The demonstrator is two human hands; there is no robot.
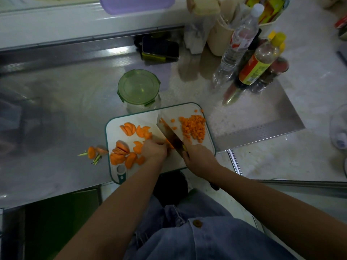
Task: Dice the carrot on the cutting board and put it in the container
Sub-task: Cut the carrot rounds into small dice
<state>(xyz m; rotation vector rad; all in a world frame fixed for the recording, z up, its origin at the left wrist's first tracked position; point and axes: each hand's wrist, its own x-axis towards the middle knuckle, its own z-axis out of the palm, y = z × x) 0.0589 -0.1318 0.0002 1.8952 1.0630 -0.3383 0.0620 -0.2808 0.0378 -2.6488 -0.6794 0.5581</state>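
While your left hand [155, 150] pins a carrot piece [170, 144] beside the blade, its grip curled over it, likely to spare the fingertips, your right hand [199, 156] has its grip wrapped round the knife [170, 135] handle. Diced carrot [193, 127] lies at the cutting board's [187, 111] far right, clear of the cut; slices [122, 152] wait at the left. The lidded container [139, 89] stands on the worktop [65, 94] just behind.

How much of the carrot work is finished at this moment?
Done: a pile of dice lies on the right of the cutting board. In hand: the right hand grips the knife, the left hand steadies carrot beside it. Left: many slices wait on the left, and the container still has its lid on.
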